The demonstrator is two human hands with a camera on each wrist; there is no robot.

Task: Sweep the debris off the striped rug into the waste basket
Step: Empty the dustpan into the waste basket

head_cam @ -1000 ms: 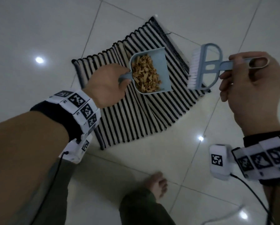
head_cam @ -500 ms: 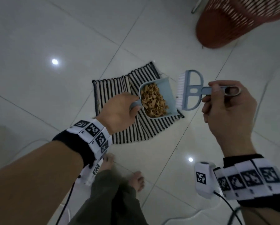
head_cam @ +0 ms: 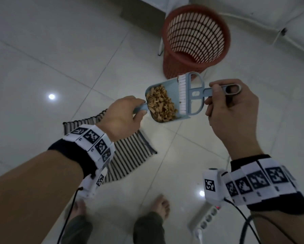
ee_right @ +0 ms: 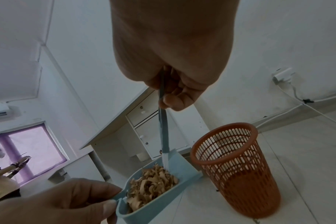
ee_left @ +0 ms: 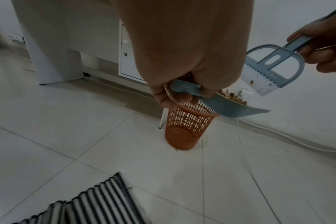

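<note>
My left hand (head_cam: 124, 115) grips the handle of a small blue dustpan (head_cam: 172, 88) heaped with tan debris (head_cam: 160, 103). It hangs in the air, short of the orange mesh waste basket (head_cam: 197, 41) on the floor ahead. My right hand (head_cam: 230, 110) holds a blue hand brush (head_cam: 191, 93) by its handle, its white bristles over the pan's open end. The striped rug (head_cam: 130, 155) lies behind, partly under my left wrist. In the left wrist view the dustpan (ee_left: 234, 108) is above the basket (ee_left: 186, 128). The right wrist view shows the debris (ee_right: 152, 181) beside the basket (ee_right: 236, 169).
White desk legs and cabinets (ee_left: 132, 60) stand behind the basket against the wall. A power strip (head_cam: 204, 221) and cables lie on the tiled floor near my feet (head_cam: 161, 206). A thin white cable (ee_left: 278, 131) runs along the wall base.
Both hands have carried the loaded dustpan and brush off the rug toward the basket, which has come fully into view. The brush has closed in against the pan's open end.
</note>
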